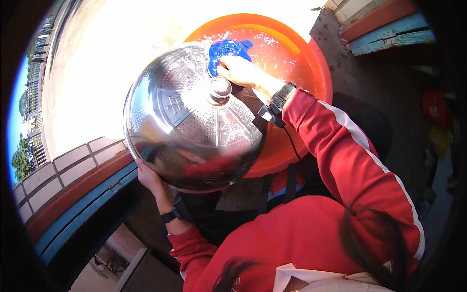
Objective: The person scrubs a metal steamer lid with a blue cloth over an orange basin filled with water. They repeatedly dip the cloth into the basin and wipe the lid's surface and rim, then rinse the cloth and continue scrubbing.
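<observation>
A shiny domed metal lid (199, 124) with a round knob (220, 87), perforated panels and embossed characters is tilted over the left part of an orange plastic basin (292, 65) of water. My left hand (151, 179) grips the lid's lower left rim, its fingers partly hidden behind the metal. In my right hand (239, 71) is a wet blue cloth (228, 51), pressed on the lid's upper face just beyond the knob. Both wrists bear dark bands, and a small device with a black cable hangs at the right one.
Blue and red painted wooden door frames stand at the left (87, 200) and upper right (394, 34), beside tiled wall edges. Sunlit ground lies beyond the basin. Dark concrete floor (335, 54) extends to the right, where a red object (436, 109) sits in shadow.
</observation>
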Demonstrator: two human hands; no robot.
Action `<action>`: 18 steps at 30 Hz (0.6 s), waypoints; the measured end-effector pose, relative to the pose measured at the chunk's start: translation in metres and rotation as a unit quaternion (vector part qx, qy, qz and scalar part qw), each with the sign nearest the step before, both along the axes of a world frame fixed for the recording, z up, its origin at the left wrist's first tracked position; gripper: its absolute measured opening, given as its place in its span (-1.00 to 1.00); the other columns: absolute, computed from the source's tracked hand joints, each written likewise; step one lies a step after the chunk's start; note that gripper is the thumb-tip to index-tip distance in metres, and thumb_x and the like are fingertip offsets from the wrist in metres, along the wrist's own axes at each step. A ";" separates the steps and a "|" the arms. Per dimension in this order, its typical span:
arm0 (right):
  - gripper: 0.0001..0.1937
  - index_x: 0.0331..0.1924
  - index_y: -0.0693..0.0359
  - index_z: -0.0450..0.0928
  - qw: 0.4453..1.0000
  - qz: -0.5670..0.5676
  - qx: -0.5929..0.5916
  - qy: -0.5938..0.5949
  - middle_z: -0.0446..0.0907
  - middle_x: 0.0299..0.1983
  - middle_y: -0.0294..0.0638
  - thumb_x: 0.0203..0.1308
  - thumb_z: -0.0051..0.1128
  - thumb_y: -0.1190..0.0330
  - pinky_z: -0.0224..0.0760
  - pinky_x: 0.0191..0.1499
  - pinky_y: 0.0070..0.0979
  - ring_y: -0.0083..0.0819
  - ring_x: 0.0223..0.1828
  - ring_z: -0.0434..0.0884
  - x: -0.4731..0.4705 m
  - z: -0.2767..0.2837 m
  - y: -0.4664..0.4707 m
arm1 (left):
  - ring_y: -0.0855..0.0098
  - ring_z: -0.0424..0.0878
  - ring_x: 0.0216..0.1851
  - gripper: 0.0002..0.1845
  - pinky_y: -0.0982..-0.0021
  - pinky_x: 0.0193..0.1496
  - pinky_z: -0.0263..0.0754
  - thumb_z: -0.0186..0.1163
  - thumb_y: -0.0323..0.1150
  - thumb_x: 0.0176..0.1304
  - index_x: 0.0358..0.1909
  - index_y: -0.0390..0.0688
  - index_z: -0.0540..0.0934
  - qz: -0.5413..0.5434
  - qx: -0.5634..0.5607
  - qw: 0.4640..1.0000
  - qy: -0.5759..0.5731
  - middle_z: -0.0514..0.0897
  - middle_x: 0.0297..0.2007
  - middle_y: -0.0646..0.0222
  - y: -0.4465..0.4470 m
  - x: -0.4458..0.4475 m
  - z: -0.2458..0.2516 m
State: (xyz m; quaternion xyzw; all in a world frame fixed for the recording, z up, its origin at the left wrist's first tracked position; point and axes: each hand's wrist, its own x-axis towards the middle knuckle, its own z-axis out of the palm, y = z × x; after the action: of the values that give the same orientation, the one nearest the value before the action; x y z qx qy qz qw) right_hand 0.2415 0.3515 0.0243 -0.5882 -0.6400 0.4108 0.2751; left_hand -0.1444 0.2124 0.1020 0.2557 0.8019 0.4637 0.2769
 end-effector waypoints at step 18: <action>-0.68 -0.24 0.26 0.46 0.991 0.074 0.107 -0.017 0.58 -0.30 0.09 0.38 -0.15 0.14 0.42 -0.10 -0.12 0.10 -0.21 0.59 0.004 -0.036 -0.024 | 0.42 0.59 -0.26 -0.45 0.41 -0.14 0.53 -0.01 -0.01 0.52 -0.03 -0.39 0.62 0.030 -0.004 0.999 -0.036 0.67 -0.21 0.27 -0.001 -0.013 -0.005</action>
State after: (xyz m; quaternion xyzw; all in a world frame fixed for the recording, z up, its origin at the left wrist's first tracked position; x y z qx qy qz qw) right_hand 0.2457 0.3275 -0.0114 -0.5134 -0.7268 0.3490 0.2939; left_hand -0.1571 0.2109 0.0969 0.2140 0.8002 0.4776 0.2927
